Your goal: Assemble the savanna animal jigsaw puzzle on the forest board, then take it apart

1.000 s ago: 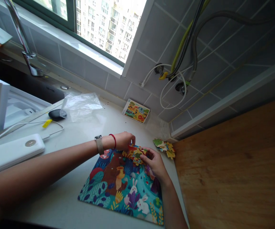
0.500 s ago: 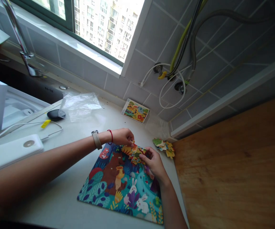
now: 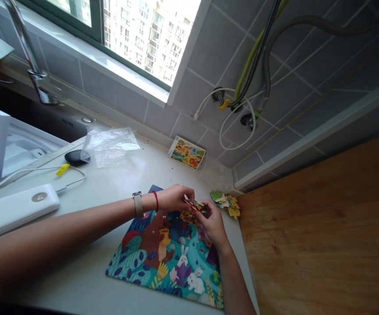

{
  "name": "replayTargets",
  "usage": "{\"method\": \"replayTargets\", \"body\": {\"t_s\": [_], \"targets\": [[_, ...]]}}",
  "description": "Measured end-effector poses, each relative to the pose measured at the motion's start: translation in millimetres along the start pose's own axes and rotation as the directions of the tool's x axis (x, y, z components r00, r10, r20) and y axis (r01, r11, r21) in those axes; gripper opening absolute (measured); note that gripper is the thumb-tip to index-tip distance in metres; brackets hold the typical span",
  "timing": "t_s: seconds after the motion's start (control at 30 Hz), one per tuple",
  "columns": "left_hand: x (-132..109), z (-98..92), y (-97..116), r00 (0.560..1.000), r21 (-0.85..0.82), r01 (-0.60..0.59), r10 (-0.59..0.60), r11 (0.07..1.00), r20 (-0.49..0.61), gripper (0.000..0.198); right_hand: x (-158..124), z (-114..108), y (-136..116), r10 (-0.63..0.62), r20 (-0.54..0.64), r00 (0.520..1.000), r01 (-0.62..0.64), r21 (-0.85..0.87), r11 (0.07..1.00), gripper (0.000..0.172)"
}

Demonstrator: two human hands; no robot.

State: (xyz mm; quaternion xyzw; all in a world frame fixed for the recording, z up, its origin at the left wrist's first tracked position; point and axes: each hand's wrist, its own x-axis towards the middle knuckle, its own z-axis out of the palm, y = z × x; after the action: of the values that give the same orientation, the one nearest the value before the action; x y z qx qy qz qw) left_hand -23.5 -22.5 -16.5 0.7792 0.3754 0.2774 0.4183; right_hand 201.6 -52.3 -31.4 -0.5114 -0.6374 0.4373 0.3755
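Note:
My left hand point(image 3: 177, 197), with a watch and a red string on its wrist, pinches the left side of some joined jigsaw puzzle pieces point(image 3: 194, 204). On their right side my right hand point(image 3: 211, 219) grips the same pieces between thumb and fingers. They are tilted, and my fingers partly cover them. Just below lie more yellow-orange puzzle pieces point(image 3: 187, 216), partly hidden by my hands. Under both hands rests a colourful board point(image 3: 143, 262) showing a bear and white rabbits. A loose pile of puzzle pieces point(image 3: 226, 203) sits to the right of my right hand.
Against the tiled wall lies a small picture card point(image 3: 187, 152). A clear plastic bag point(image 3: 110, 144), a black mouse-like object point(image 3: 74, 157) and a white power bank point(image 3: 19, 210) with a cable are on the left. A wooden panel point(image 3: 321, 218) borders the counter on the right.
My left hand has moved right, closer to my right hand. The pieces between my hands have tipped up from facing the camera to nearly edge-on.

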Motion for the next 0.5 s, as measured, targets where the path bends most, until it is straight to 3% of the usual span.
{"method": "replayTargets", "body": {"t_s": [0.1, 0.27, 0.33, 0.43, 0.5], "targets": [[-3, 7.9, -2, 0.999, 0.041, -0.012, 0.014, 0.999, -0.042, 0.033, -3, -7, -6, -0.019, 0.140, 0.990, 0.035, -0.106, 0.994, 0.035], [-7, 12.3, 0, 0.993, 0.111, -0.064, 0.075, 0.992, -0.096, 0.037, -7, -16, -17, -0.097, 0.291, 0.952, 0.145, -0.148, 0.978, 0.049], [-7, 14.8, 0, 0.993, 0.102, -0.054, 0.065, 0.993, -0.103, 0.037, -8, -16, -19, -0.104, 0.302, 0.948, 0.154, -0.148, 0.977, 0.044], [-6, 16.2, -1, 0.995, 0.092, -0.016, 0.025, 0.996, -0.099, 0.037, -8, -14, -19, -0.030, 0.249, 0.968, 0.066, -0.139, 0.988, 0.030], [-6, 14.1, -3, 0.996, 0.107, 0.011, -0.002, 0.994, -0.087, 0.047, -7, -14, -17, 0.010, 0.194, 0.981, 0.008, -0.092, 0.996, 0.031]]}}
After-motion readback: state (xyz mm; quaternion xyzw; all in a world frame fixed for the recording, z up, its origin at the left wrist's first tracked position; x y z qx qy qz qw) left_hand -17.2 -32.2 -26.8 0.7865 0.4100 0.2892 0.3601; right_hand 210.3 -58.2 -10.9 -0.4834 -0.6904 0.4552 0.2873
